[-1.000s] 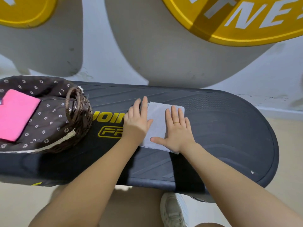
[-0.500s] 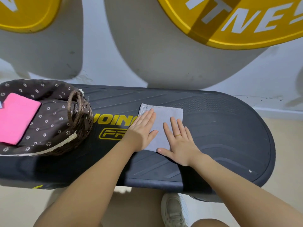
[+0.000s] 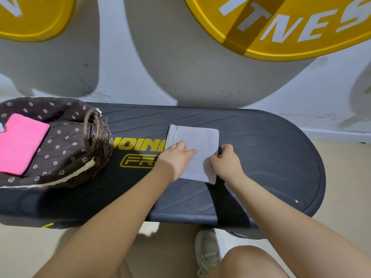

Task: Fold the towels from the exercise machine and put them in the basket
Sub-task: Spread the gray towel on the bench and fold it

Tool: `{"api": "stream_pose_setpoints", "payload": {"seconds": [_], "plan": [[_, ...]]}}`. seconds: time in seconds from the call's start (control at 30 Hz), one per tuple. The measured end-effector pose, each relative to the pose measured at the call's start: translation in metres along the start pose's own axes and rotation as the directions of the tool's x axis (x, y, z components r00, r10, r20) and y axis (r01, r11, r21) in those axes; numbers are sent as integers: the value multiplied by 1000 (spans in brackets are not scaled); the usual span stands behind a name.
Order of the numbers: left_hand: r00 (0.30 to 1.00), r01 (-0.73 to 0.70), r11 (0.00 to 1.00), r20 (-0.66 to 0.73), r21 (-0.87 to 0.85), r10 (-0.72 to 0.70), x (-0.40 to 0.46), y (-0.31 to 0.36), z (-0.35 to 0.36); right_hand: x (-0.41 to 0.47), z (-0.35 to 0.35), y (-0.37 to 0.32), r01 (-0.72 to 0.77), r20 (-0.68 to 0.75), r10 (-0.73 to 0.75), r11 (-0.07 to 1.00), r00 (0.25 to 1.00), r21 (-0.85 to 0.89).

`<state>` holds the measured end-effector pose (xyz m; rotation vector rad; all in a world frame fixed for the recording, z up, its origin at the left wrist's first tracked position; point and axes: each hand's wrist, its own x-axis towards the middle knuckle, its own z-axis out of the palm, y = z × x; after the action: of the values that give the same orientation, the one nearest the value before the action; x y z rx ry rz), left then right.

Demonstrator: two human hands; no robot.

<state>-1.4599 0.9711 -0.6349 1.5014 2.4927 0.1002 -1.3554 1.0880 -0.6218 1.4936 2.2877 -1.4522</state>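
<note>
A folded grey towel (image 3: 197,141) lies flat on the black platform of the exercise machine (image 3: 271,157), near its middle. My left hand (image 3: 176,157) grips the towel's left edge, thumb on top. My right hand (image 3: 226,162) pinches the towel's right edge, which is lifted slightly off the platform. At the left end of the platform stands a wicker basket (image 3: 96,141) lined with dark flowered cloth. Inside it lies a folded pink towel (image 3: 20,143).
A white wall with large yellow signs (image 3: 281,27) rises right behind the machine. My shoe (image 3: 208,251) and knee are on the beige floor below the platform's front edge. A bare stretch of platform lies right of the towel.
Both hands were pressing flat on the grey towel. They have slid back toward me and curled onto its left and right edges, and the right edge has lifted a little.
</note>
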Motion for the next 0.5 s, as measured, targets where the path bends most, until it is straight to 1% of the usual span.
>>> {"api": "stream_pose_setpoints", "payload": {"seconds": [0.03,0.1,0.13,0.2,0.23,0.27,0.3,0.33,0.37,0.43,0.47,0.5], "plan": [[997,45,997,71,-59,-41,1,0,-2,1,2,1,-69,23,67,994,997,80],[997,49,990,67,-130,-40,2,-4,-1,3,4,1,-193,86,177,948,980,252],[997,51,985,70,-167,-39,2,-8,4,2,3,-1,-210,102,188,933,977,292],[995,59,964,91,-259,-36,3,-12,6,-1,1,-7,-167,113,137,930,984,328],[994,97,917,91,-388,-67,3,-14,9,-3,0,-11,-121,122,83,930,989,347],[988,152,819,110,-553,-109,2,-14,8,-6,-1,-17,-76,148,23,929,989,362],[980,200,668,141,-717,-143,0,-15,6,-9,-1,-22,-31,179,-39,929,983,370],[973,220,546,146,-808,-176,0,-18,6,-10,1,-27,8,201,-86,934,976,358],[968,234,505,150,-831,-201,1,-23,8,-11,2,-31,46,206,-122,939,971,342],[944,311,404,232,-860,-233,2,-31,9,-10,9,-37,118,181,-177,947,967,299],[921,372,345,296,-862,-253,3,-35,8,-11,12,-40,143,178,-201,946,963,290],[909,396,288,326,-872,-261,2,-35,5,-12,16,-43,160,186,-220,943,958,293]]}}
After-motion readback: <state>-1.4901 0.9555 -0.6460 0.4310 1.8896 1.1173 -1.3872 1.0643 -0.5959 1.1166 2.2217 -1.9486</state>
